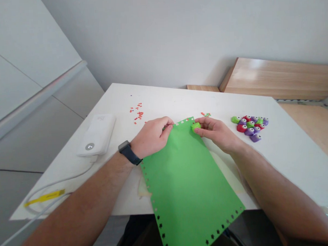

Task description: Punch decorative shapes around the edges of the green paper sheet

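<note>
Okay, R hand (216,133) is clamping its fingers on a green punch (196,126) at the top edge of the green paper (188,187). L hand (151,137) is pinching that paper's other top corner, fingers together. Paper is lying on the white table (163,101). Other punches (249,128) are sitting near R hand, and red paper bits (138,112) are lying past L hand, by a power bank (96,135).

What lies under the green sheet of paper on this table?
A pale cream paper pokes out past the left edge of the green sheet; anything else beneath is covered, and the sheet's near end overhangs the white table.
</note>
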Motion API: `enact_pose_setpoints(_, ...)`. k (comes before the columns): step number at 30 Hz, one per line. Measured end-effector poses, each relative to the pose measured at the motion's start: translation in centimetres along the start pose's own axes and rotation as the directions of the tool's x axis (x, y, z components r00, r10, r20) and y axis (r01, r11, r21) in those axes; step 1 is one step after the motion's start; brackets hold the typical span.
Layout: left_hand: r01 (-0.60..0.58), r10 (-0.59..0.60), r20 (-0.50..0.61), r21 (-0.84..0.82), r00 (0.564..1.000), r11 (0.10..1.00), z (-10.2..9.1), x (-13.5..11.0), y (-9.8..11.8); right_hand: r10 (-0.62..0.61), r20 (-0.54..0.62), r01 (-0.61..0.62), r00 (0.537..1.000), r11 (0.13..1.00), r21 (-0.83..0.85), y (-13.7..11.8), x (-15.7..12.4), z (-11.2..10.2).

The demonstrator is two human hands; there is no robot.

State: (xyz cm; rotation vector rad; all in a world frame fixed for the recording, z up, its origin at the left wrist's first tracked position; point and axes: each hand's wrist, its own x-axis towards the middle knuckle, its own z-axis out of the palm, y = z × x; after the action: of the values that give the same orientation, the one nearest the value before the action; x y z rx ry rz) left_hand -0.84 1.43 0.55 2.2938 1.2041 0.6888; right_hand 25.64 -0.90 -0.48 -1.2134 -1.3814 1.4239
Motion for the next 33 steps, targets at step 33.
enact_pose_setpoints(33,-0.009,0.009,0.008,-0.004,1.000,1.000,0.06,-0.14,0.16,0.038,0.023,-0.038,0.999,0.999,0.006,-0.01,-0.03,0.03)
